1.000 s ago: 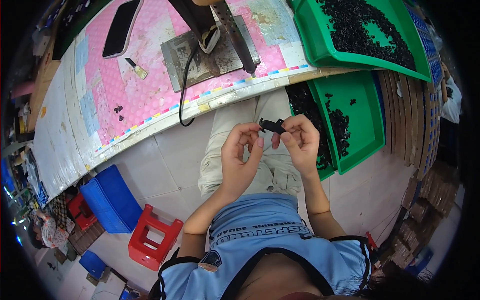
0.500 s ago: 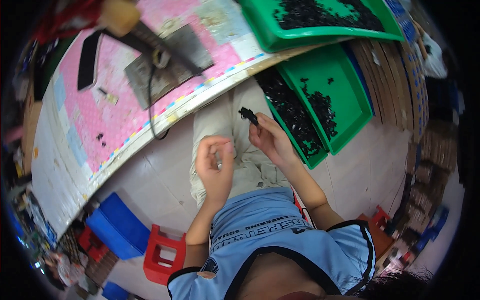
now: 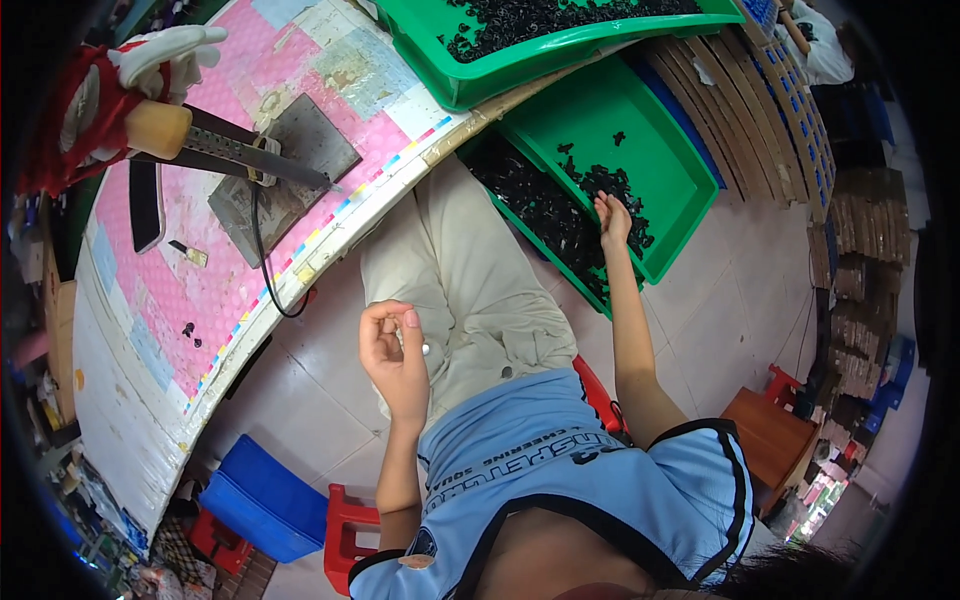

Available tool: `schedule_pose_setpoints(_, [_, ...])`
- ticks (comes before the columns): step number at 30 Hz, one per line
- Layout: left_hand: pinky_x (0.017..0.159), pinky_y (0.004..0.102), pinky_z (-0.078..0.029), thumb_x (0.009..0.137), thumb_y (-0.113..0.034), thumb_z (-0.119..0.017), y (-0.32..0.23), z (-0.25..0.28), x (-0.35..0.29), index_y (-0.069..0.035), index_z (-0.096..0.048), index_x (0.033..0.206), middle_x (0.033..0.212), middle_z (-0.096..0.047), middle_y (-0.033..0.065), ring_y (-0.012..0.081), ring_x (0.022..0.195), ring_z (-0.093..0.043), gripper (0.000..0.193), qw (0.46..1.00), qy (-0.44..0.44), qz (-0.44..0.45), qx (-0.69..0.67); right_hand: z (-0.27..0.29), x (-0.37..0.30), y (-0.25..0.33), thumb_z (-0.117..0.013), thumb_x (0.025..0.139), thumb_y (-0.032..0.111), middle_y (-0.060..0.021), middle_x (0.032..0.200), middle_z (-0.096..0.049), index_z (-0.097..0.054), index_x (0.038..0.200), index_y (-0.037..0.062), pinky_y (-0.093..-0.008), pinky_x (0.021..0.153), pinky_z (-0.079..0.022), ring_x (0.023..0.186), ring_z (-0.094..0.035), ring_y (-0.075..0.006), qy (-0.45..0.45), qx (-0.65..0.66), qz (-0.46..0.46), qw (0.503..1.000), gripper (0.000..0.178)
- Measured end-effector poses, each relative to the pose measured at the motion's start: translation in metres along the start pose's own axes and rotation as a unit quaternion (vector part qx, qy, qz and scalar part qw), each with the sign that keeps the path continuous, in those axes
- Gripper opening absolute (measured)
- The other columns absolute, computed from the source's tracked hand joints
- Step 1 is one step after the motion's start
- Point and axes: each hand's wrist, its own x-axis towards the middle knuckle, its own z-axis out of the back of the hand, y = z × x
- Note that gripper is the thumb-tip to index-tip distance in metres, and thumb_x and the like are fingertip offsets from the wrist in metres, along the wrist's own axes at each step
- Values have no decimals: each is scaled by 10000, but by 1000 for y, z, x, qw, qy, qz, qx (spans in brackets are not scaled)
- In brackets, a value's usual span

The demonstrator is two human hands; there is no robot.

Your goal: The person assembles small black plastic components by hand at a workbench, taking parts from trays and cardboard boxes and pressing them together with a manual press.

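Over the lower green tray (image 3: 675, 180) at right, the right hand (image 3: 613, 220) is half bent near black pieces (image 3: 592, 178); the left hand (image 3: 396, 358) curls above trousers (image 3: 490, 270). Whether either holds something cannot be told.

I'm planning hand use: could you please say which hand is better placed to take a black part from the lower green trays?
Probably the right hand: it is at the lower green trays, close to the black parts, while the left hand hangs over the beige trousers.
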Motion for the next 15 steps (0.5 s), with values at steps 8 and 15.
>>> schedule_pose_setpoints(8, [521,165,-303,817,-43,-475,-3,12,-3,-31,-449,832,645,-411,-13,43,568,-381,32,999,-20,-24,9,-24,-28,-62,-487,786,114,-127,732,-599,-524,834,-10,-228,460,-455,551,-569,-156,158,-282,-61,944,138])
schedule_pose_setpoints(15, [592,165,-303,791,7,-498,-5,50,7,-15,-473,849,723,-436,-15,38,653,-389,68,992,-118,-37,28,7,-15,-100,-666,583,306,-297,1080,-400,-342,1102,-52,-424,846,-399,985,-453,-408,-86,-739,-10,668,709])
